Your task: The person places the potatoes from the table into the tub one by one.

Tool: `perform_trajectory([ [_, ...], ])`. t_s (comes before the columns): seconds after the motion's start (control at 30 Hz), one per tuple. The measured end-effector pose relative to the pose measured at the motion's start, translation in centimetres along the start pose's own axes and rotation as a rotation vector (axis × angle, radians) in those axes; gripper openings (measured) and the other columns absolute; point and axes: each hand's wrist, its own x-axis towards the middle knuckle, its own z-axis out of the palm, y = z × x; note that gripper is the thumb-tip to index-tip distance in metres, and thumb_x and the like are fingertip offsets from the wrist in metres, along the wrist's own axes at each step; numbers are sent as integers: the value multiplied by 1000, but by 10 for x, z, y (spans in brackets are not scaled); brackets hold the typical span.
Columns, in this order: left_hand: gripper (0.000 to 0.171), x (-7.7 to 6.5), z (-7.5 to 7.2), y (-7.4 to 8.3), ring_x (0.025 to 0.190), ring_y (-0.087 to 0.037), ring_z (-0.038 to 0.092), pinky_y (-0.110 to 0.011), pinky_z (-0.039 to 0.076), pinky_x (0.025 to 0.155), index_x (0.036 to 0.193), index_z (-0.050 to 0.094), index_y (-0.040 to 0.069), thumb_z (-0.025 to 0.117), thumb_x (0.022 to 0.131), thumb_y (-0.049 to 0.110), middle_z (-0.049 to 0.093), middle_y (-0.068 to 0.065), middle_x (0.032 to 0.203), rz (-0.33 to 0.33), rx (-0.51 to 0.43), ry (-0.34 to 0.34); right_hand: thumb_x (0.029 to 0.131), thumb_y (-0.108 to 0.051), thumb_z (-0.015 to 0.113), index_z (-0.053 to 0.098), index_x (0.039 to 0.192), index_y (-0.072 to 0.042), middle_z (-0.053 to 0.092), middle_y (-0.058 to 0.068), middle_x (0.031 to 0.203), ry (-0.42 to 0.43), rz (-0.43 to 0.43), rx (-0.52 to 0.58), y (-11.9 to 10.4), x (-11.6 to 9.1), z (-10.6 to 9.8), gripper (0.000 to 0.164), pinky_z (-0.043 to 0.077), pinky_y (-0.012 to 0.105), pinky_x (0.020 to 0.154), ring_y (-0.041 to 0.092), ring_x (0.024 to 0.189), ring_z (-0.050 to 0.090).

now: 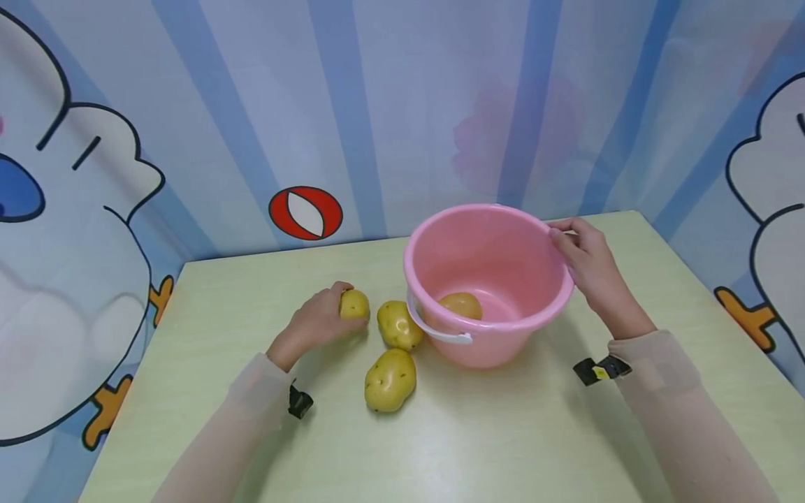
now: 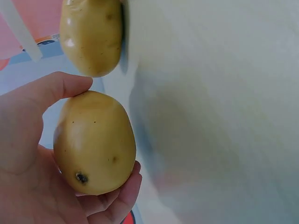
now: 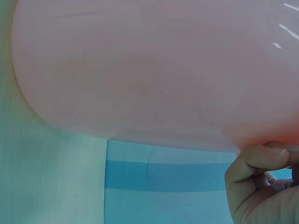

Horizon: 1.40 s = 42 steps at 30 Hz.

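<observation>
My left hand (image 1: 322,316) grips a yellow potato (image 2: 96,142), thumb on one side and fingers curled around the other; a dark spot marks its skin. To its right, a second potato (image 1: 397,325) lies against the lower wall of a pink bucket (image 1: 487,339). A third potato (image 1: 390,381) rests on the table just in front of that one. Inside the bucket, one potato (image 1: 462,305) sits on the bottom, partly hidden by the near rim. With thumb and curled fingers, my right hand (image 1: 588,257) holds the bucket's rim at its right side.
The bucket's white handle (image 1: 440,334) hangs down at its front left. Everything stands on a pale wooden table (image 1: 490,440). Behind it rises a blue striped backdrop (image 1: 415,126) with cartoon figures and a red-and-white ball printed on it.
</observation>
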Motion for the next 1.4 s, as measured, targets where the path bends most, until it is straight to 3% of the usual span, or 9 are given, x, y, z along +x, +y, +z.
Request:
perform_trajectory([
  [0.43,74,-4,-24,6,91,-27,54,-39,48,72,145,40,7,67,89,45,58,-12,110,25,40,-4,109,-24,37,45,136,12,58,31,119,-7,6,-9,1,0,-2,46,55,20,69,3,83,65],
  [0.9,73,-15,-57,13,88,-26,55,-37,48,72,145,39,6,69,89,43,58,-12,107,81,-5,-36,109,-26,36,42,139,11,55,31,125,-19,33,-9,2,2,-1,48,54,19,69,1,86,63],
  [1.4,73,-27,-82,33,89,-25,56,-36,50,71,147,38,8,68,90,42,58,-11,108,130,-2,-44,109,-26,37,43,138,12,56,31,124,-17,25,-11,2,1,-1,48,54,18,69,1,86,63],
])
